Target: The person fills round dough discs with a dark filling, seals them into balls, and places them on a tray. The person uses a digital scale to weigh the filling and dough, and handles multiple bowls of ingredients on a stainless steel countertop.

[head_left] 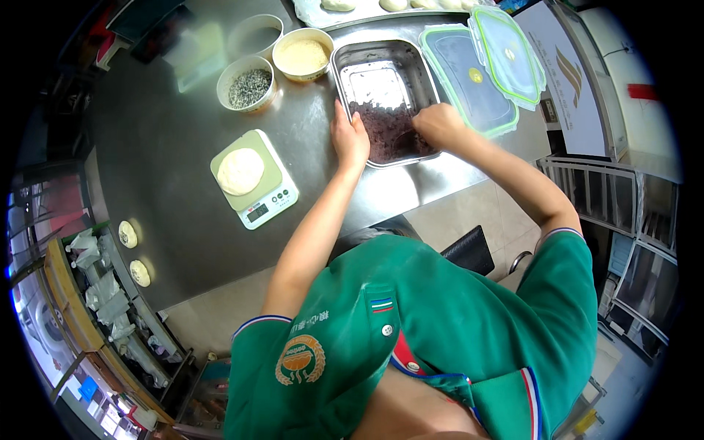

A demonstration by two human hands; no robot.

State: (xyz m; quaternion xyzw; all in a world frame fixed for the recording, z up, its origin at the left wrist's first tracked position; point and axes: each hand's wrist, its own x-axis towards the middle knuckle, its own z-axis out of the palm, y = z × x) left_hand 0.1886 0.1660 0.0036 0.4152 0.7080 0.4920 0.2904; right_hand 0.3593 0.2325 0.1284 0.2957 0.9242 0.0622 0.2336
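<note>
A rectangular stainless steel pan (338,81) stands on the metal table, a dark reddish-brown paste (385,128) gathered in its near half. My left hand (350,138) grips the pan's left side, thumb at the rim and fingers along the outer wall. At the right rim, my right hand (440,126) is closed in a fist over the paste. What it holds is hidden by the fingers. Left of the pan, a pale round of dough (240,171) rests on a green-and-white digital kitchen scale (273,192).
Behind the scale are a paper tub of black-and-white flakes (249,89), a tub of pale yellow crumbs (303,57) and another tub (255,33). Green-rimmed plastic lids (469,81) lie right of the pan. A dough tray (352,16) is at the back; two small dough pieces (139,273) sit far left.
</note>
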